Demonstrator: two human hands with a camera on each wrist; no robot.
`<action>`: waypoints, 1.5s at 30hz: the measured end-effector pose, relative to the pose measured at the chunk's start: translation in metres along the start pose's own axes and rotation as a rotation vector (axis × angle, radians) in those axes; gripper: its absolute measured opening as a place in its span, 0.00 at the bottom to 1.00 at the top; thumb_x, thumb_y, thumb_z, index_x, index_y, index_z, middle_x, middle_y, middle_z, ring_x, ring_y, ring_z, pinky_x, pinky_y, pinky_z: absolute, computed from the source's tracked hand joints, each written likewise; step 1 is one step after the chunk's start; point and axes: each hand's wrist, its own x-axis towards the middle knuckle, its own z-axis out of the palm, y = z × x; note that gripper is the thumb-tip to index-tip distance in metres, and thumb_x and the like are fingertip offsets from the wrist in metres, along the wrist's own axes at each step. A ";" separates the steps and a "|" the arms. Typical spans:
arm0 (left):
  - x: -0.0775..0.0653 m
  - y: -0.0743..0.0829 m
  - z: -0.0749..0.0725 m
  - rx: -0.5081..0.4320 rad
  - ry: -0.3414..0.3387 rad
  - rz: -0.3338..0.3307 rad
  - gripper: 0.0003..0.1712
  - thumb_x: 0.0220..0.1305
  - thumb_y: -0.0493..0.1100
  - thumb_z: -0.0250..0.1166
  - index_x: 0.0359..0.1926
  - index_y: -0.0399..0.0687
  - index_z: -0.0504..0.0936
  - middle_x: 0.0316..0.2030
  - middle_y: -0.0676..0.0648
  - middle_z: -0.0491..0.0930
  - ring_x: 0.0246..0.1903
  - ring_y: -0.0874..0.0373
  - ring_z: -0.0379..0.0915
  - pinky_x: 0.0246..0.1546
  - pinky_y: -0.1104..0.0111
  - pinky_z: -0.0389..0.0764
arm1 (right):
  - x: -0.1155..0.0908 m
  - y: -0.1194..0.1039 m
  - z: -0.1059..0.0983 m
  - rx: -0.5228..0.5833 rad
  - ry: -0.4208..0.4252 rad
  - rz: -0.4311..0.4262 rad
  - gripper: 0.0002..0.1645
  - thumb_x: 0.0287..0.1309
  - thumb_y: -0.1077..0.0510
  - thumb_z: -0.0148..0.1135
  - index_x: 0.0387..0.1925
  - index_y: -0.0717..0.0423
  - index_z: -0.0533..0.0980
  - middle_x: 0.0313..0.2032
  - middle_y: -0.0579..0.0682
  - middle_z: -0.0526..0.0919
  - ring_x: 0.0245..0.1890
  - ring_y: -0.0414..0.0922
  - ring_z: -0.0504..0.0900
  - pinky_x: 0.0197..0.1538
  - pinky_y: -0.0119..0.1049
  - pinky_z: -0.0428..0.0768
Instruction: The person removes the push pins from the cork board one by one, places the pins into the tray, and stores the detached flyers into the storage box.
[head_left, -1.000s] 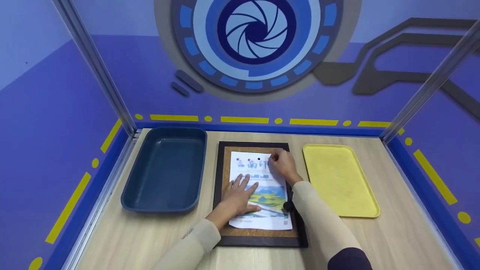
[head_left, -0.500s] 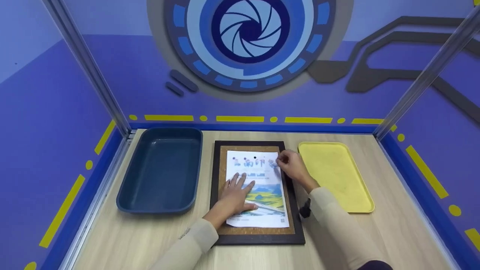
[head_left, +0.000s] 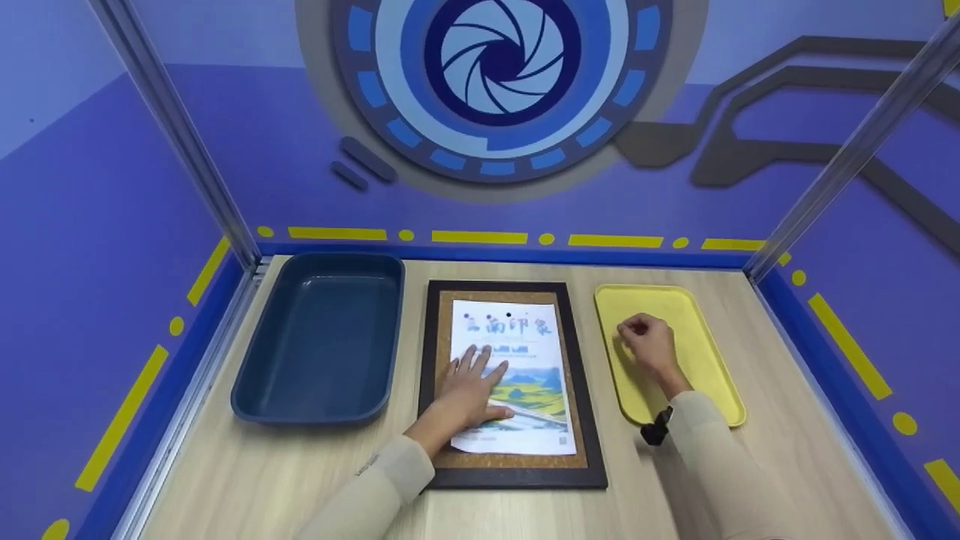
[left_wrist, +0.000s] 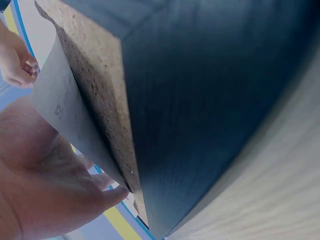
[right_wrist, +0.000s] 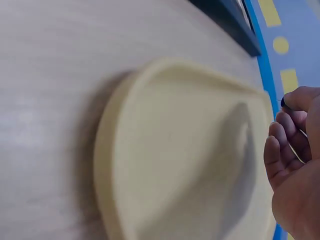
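In the head view, a printed poster sheet (head_left: 536,435) lies on a dark-framed corkboard (head_left: 525,478), with several small dark dots along its top. My left hand (head_left: 466,394) rests on the poster with fingers spread. The left wrist view shows the sheet's lower edge (left_wrist: 62,102) lifting off the cork (left_wrist: 102,75) beside that hand. Over the yellow tray (head_left: 705,375) is my right hand (head_left: 651,345), finger and thumb pinched together. Between them, the right wrist view shows a small dark pushpin (right_wrist: 283,103), mostly hidden by the fingertips.
Left of the corkboard stands a deep dark-blue tray (head_left: 330,349) on the wooden table (head_left: 510,517). Purple-blue panels (head_left: 495,210) with metal corner posts enclose the table at the back and both sides.
My right hand has left the poster's top right corner and moved right, over the yellow tray, fingers still pinched. The left hand stays spread on the poster.
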 end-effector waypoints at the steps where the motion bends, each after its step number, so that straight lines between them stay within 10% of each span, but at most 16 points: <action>1: 0.000 0.000 0.000 0.001 0.001 -0.002 0.52 0.69 0.73 0.63 0.84 0.59 0.59 0.84 0.39 0.47 0.83 0.37 0.39 0.78 0.41 0.52 | -0.001 0.003 -0.001 0.001 0.004 0.021 0.08 0.70 0.61 0.68 0.40 0.64 0.85 0.34 0.55 0.87 0.31 0.42 0.82 0.32 0.27 0.79; 45: -0.001 0.002 -0.003 -0.001 0.007 -0.003 0.51 0.69 0.72 0.64 0.84 0.59 0.59 0.84 0.39 0.48 0.82 0.38 0.41 0.78 0.40 0.53 | -0.009 0.015 0.006 0.021 0.058 0.158 0.12 0.70 0.55 0.68 0.44 0.62 0.86 0.40 0.55 0.87 0.38 0.44 0.82 0.39 0.29 0.79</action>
